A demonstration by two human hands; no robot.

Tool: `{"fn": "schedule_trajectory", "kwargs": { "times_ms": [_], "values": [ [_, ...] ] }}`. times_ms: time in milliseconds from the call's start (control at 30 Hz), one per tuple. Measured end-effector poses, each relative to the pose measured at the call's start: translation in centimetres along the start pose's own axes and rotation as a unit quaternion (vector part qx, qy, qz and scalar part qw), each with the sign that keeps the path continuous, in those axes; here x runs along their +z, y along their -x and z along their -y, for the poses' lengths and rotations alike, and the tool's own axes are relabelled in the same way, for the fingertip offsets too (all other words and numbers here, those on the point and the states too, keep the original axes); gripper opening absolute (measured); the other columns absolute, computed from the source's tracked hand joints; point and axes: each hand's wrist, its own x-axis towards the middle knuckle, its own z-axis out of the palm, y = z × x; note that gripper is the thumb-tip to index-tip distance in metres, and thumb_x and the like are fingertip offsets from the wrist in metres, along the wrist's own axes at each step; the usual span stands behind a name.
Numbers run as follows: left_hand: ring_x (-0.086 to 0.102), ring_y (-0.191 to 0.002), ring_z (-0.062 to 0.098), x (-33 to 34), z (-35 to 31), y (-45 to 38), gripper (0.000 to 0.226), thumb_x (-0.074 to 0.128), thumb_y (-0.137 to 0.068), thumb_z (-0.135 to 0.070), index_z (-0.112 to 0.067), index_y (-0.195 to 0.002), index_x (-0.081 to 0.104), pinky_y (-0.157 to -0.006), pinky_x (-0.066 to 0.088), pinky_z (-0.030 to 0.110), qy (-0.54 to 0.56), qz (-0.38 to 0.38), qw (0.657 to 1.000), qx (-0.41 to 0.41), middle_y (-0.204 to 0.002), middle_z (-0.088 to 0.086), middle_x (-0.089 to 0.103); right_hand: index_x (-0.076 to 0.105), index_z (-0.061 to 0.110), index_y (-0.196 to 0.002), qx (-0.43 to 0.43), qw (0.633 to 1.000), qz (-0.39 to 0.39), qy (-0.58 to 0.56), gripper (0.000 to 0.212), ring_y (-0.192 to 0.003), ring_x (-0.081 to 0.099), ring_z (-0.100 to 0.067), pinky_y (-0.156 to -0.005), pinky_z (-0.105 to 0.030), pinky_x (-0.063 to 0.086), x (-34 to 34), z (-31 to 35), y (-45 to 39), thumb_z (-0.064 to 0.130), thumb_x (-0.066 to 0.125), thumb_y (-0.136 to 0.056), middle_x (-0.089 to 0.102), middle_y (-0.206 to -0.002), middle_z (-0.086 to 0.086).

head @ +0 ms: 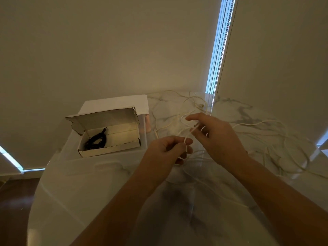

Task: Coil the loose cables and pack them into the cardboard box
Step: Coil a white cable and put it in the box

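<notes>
Evidently we are starting a coil: our left hand [170, 148] pinches one end of the thin white cable [188, 137] as an anchor, while our right hand [213, 134] pinches it further along to form loops; the rest lies loose over the marble table [106, 183]. To the left, the open cardboard box [108, 134] already holds a coiled black cable [96, 141], lid up to receive more

Premises appear domestic, a living or dining room. Evidence: a rounded white marble-patterned bench [92, 183], plain cream roller blinds [276, 59] drawn over windows with a beaded pull chain [219, 55], dark wooden floor [14, 201], and a white skirting board [33, 169].
</notes>
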Motion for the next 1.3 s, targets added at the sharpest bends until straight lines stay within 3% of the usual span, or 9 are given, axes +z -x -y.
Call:
{"fn": "schedule_trajectory", "kwargs": {
  "times_ms": [100, 233, 367, 600, 833, 933, 1000, 1133, 1300],
  "values": [
    [0.060, -0.069, 0.010, 0.3, -0.4, 0.1, 0.034, 0.043, -0.103, -0.010, -0.014, -0.099, 0.076, -0.066, 0.052, 0.019, 0.030, 0.049, 0.997, -0.057, -0.075, 0.001, 0.064, 0.070, 0.028, -0.109, -0.050, 0.998, -0.012, 0.035, 0.017, -0.071, 0.050, -0.002, -0.066, -0.008, 0.034, -0.3, -0.6, -0.3, 0.028, 0.064, -0.093, 0.061, -0.092, 0.010],
    [0.049, -0.066, 0.021, 0.6, -0.4, 0.1, 0.056, 0.035, -0.103, -0.009, -0.027, -0.073, 0.078, -0.064, 0.052, 0.028, 0.047, 0.076, 0.992, -0.085, -0.077, 0.017, 0.053, 0.070, 0.023, -0.107, -0.115, 0.990, 0.015, 0.079, 0.021, -0.080, 0.053, -0.010, -0.067, -0.024, 0.046, -0.8, -1.1, -0.7, 0.034, 0.057, -0.095, 0.064, -0.096, 0.004],
    [0.042, -0.054, 0.012, 0.7, -0.6, 0.0, 0.054, 0.038, -0.105, -0.019, -0.022, -0.070, 0.078, -0.057, 0.047, 0.025, 0.100, 0.105, 0.983, -0.110, -0.057, -0.001, 0.042, 0.068, 0.025, -0.108, -0.117, 0.987, 0.057, 0.090, 0.026, -0.086, 0.056, -0.015, -0.070, -0.031, 0.050, -0.7, -1.5, -0.8, 0.039, 0.050, -0.095, 0.063, -0.098, 0.003],
    [0.037, -0.059, 0.012, 0.2, -1.5, 0.7, 0.025, 0.049, -0.098, -0.025, -0.008, -0.090, 0.065, -0.057, 0.040, 0.022, 0.214, 0.107, 0.969, -0.064, -0.066, 0.002, 0.035, 0.056, 0.028, -0.110, -0.094, 0.990, 0.081, 0.061, 0.025, -0.076, 0.048, -0.006, -0.062, -0.020, 0.037, -0.5, -1.0, -0.5, 0.044, 0.042, -0.097, 0.049, -0.092, 0.009],
    [0.033, -0.060, 0.008, -1.1, -2.3, 0.3, 0.027, 0.038, -0.106, -0.028, -0.016, -0.093, 0.059, -0.054, 0.031, 0.022, 0.429, 0.072, 0.898, -0.062, -0.071, -0.004, 0.036, 0.059, 0.015, -0.090, -0.101, 0.991, 0.026, 0.088, 0.029, -0.082, 0.040, -0.017, -0.071, -0.026, 0.035, -0.1, -0.9, -0.5, 0.040, 0.047, -0.097, 0.041, -0.094, -0.002],
    [0.033, -0.059, 0.007, -1.6, -2.1, 0.0, 0.029, 0.038, -0.106, -0.027, -0.014, -0.097, 0.063, -0.050, 0.033, 0.019, 0.491, 0.045, 0.868, -0.064, -0.070, -0.006, 0.037, 0.056, 0.020, -0.087, -0.113, 0.989, 0.039, 0.082, 0.027, -0.092, 0.037, -0.012, -0.078, -0.025, 0.032, -0.2, -0.3, -0.2, 0.042, 0.044, -0.099, 0.040, -0.101, 0.005],
    [0.033, -0.061, 0.007, -1.8, -2.1, 0.0, 0.030, 0.039, -0.104, -0.023, -0.011, -0.106, 0.066, -0.049, 0.034, 0.019, 0.510, 0.031, 0.857, -0.065, -0.071, -0.006, 0.038, 0.044, 0.028, -0.081, -0.112, 0.989, 0.071, 0.066, 0.027, -0.083, 0.038, -0.010, -0.073, -0.025, 0.031, -0.4, 0.2, 0.0, 0.045, 0.037, -0.101, 0.043, -0.089, 0.011],
    [0.037, -0.066, 0.008, -2.2, -1.8, -0.2, 0.038, 0.037, -0.102, -0.018, -0.004, -0.130, 0.059, -0.055, 0.037, 0.019, 0.537, 0.024, 0.840, -0.065, -0.076, -0.004, 0.044, 0.038, 0.030, -0.076, -0.085, 0.989, 0.111, 0.040, 0.033, -0.061, 0.049, -0.008, -0.057, -0.031, 0.039, -0.7, 1.2, 0.4, 0.049, 0.031, -0.101, 0.052, -0.066, 0.004],
    [0.055, -0.080, 0.008, -2.5, -1.2, -0.5, 0.041, 0.048, -0.100, -0.014, -0.004, -0.139, 0.052, -0.077, 0.052, 0.018, 0.514, 0.026, 0.856, -0.042, -0.094, -0.001, 0.059, 0.056, 0.026, -0.092, -0.054, 0.989, 0.136, 0.010, 0.034, -0.066, 0.059, -0.009, -0.063, -0.028, 0.048, -1.0, 2.1, 0.6, 0.047, 0.031, -0.102, 0.064, -0.077, 0.005]
  ]
}}
